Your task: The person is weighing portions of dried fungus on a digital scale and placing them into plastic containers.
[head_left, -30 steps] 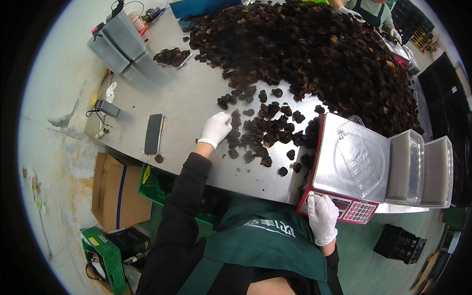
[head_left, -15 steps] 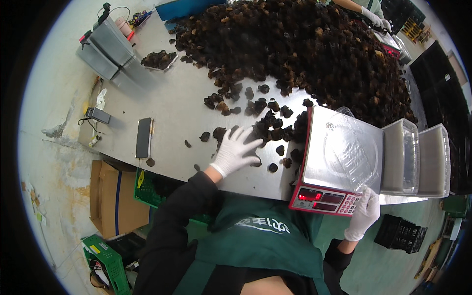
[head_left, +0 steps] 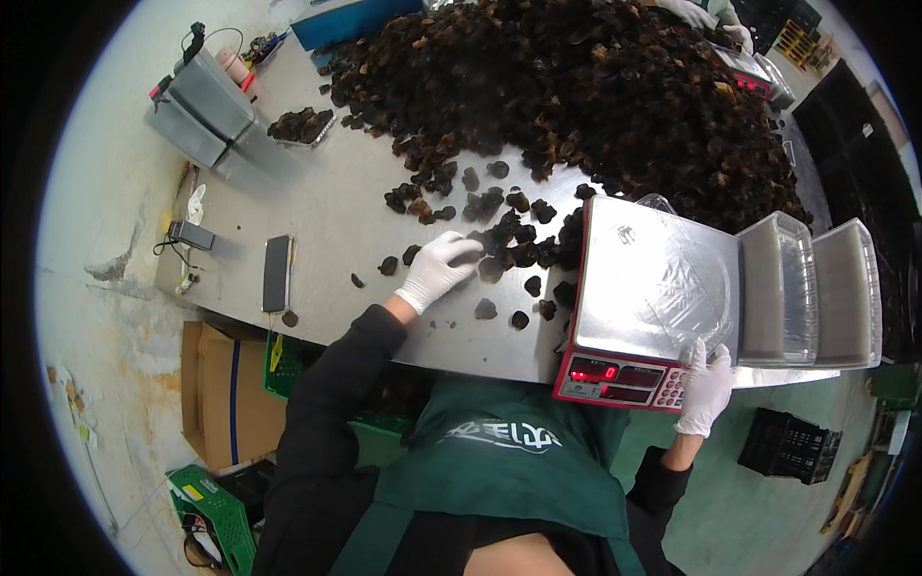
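Observation:
My left hand (head_left: 442, 271), in a white glove, is low over the steel table with its fingers curled closed around dark pieces, mostly hidden under them. Loose dark brown, crinkled wood ear mushrooms (head_left: 523, 253) lie just right of it, with a large heap (head_left: 557, 96) behind. On the red-framed digital scale (head_left: 615, 322) rests a clear plastic tray (head_left: 693, 283), hard to make out against the shiny plate. At its near edge, my gloved right hand (head_left: 706, 389) grips the tray between the fingertips, above the scale's keypad.
Stacks of clear trays (head_left: 768, 293) stand right of the scale. A phone (head_left: 277, 274) lies at left; a filled tray (head_left: 301, 126) sits farther back beside grey containers (head_left: 211, 96). A co-worker's gloved hands (head_left: 696, 13) show at the far right. Below are a cardboard box (head_left: 216, 394) and crates (head_left: 788, 446).
My left hand has gone from spread fingers to curled ones and shifted slightly left. The right hand stays at the tray's near edge. The whole view has shifted a little.

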Available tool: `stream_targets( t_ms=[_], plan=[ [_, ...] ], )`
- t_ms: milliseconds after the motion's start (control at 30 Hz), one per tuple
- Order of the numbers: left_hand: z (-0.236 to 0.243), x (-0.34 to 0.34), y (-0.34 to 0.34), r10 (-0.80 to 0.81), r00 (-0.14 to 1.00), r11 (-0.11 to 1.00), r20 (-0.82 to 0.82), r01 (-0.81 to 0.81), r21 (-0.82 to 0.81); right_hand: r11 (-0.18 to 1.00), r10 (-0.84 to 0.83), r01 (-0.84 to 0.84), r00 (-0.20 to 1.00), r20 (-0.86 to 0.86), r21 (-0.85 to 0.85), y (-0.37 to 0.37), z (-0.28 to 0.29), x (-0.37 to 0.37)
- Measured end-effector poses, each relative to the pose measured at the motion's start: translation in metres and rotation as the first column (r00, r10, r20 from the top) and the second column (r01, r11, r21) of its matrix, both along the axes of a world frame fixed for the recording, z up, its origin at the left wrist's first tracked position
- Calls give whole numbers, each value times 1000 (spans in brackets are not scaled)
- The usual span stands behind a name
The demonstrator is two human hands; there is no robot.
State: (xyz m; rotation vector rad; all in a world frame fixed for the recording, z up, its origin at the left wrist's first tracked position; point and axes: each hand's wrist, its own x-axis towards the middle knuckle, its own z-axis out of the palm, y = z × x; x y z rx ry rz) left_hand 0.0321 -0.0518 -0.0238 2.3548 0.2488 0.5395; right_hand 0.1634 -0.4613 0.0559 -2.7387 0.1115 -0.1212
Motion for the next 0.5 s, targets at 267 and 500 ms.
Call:
stream_targets(
  t_ms=[267,500],
  plan=[
    [113,70,-57,-276,921,961,276,264,82,944,63,-48,997,-34,327,-6,-26,13],
    [90,156,-149,-622,759,698,193,426,576,960,132,-130,991,8,248,17,-14,14]
  ],
)
